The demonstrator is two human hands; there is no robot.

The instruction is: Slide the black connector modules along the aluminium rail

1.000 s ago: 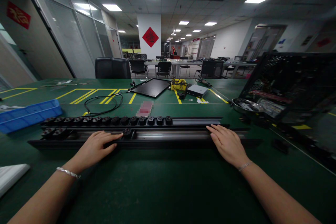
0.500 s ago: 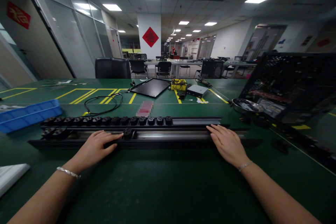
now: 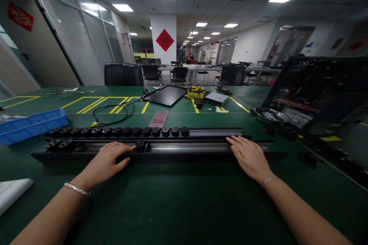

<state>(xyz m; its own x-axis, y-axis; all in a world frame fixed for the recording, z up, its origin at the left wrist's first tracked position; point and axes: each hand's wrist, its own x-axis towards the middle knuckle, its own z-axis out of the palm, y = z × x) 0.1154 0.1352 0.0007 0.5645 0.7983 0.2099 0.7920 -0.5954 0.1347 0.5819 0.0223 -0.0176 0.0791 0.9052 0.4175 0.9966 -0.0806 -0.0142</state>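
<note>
Two long black rails lie side by side across the green table. The far rail carries a row of several black socket modules. The near rail holds two modules at its left end and one loose module near the middle. My left hand lies flat on the near rail, fingers stretched out, its fingertips touching that loose module. My right hand rests flat and open on the right part of the near rail.
A blue plastic bin sits at the left, a white object at the near left edge. A black cable loop, a dark flat panel, a yellow item and a grey box lie farther back. A black mesh case stands at right.
My left hand has shifted slightly to the right along the near rail. The right hand has stayed in place.
</note>
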